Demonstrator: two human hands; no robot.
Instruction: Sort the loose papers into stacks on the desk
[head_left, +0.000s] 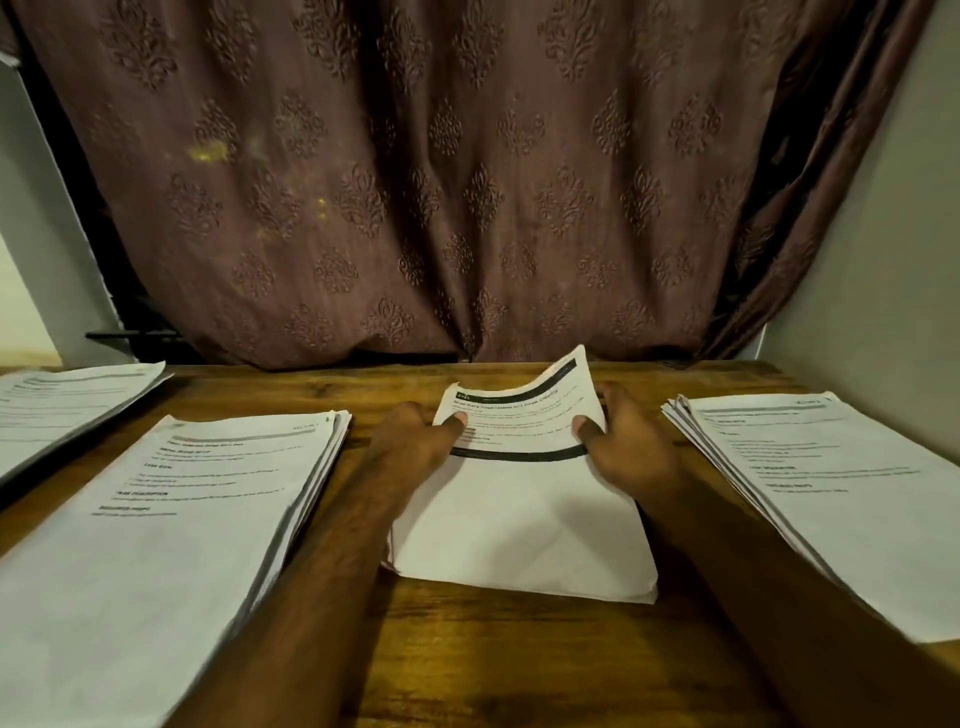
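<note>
White printed sheet (524, 415), curled up at its far edge, is pinched by the left hand (415, 441) at 9 o'clock and the right hand (623, 441) at 3 o'clock above the centre stack (519, 530) on the tabletop (467, 649), equally near both side stacks.
</note>
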